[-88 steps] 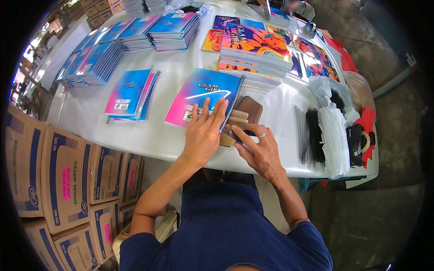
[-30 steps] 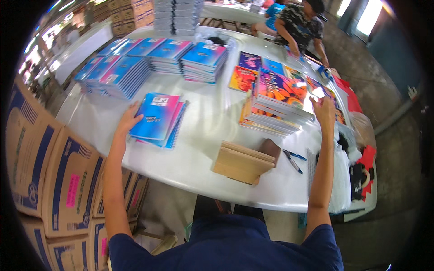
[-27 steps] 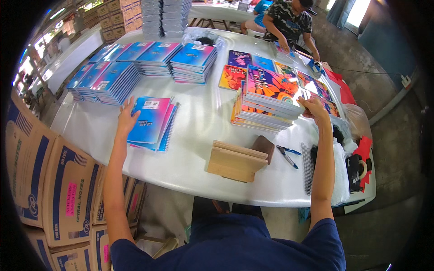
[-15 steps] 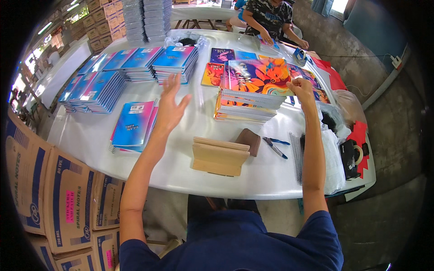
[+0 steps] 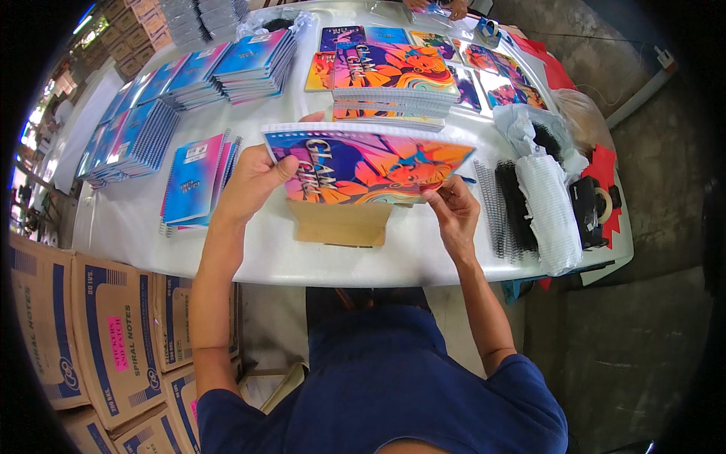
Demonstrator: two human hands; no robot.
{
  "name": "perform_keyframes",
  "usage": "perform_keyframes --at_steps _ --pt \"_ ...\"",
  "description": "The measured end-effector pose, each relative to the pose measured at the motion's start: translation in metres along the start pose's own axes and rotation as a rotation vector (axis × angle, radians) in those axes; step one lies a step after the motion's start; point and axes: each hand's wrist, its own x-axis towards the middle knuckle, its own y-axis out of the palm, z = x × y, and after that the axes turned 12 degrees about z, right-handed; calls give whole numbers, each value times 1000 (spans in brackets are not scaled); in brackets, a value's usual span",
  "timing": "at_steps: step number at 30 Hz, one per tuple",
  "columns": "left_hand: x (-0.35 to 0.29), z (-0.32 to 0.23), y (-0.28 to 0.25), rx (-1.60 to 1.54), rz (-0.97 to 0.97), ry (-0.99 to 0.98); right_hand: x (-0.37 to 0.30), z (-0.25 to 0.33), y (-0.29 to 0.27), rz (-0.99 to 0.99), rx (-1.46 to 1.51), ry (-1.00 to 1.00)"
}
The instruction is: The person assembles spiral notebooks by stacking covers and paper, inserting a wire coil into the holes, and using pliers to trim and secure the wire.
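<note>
Between my two hands an unbound notebook (image 5: pixel 363 168) with a colourful orange-and-purple cover is held up and tilted, a row of punched holes along its upper edge. My left hand (image 5: pixel 257 178) grips its left end, thumb on the cover and fingers behind. At the lower right corner, my right hand (image 5: pixel 456 216) pinches it. Just below and behind the notebook stands a folded brown cardboard stand (image 5: pixel 340 225), partly hidden by it. A stack of similar unbound notebooks (image 5: pixel 397 87) lies farther back.
Left on the table are stacks of blue-and-pink spiral notebooks (image 5: pixel 253 64) and a small loose pile (image 5: pixel 193 181). Wire spirals (image 5: pixel 518 208), a white wrapped bundle (image 5: pixel 552 219) and a tape roll (image 5: pixel 603 206) lie right. Cartons (image 5: pixel 117 333) stand lower left. Another person's hands (image 5: pixel 454 7) show far back.
My right hand has brought an unbound notebook from the stack toward me. My left hand, open before, has moved in and now grips its left end. The view has tipped downward.
</note>
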Motion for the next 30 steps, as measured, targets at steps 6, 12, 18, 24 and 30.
perform_keyframes --at_steps 6,12,18,24,30 --pt "1 -6 7 -8 -70 98 10 4 0 60 -180 -6" --pt "-1 10 2 -48 -66 139 2 7 9 51 -226 -38" --pt "7 -6 -2 24 -9 95 5 -7 7 33 -263 43" --pt "-11 24 7 -15 6 -39 -10 -5 8 119 -319 89" --pt "-30 103 53 -173 -376 29 -17 -19 30 282 -338 31"
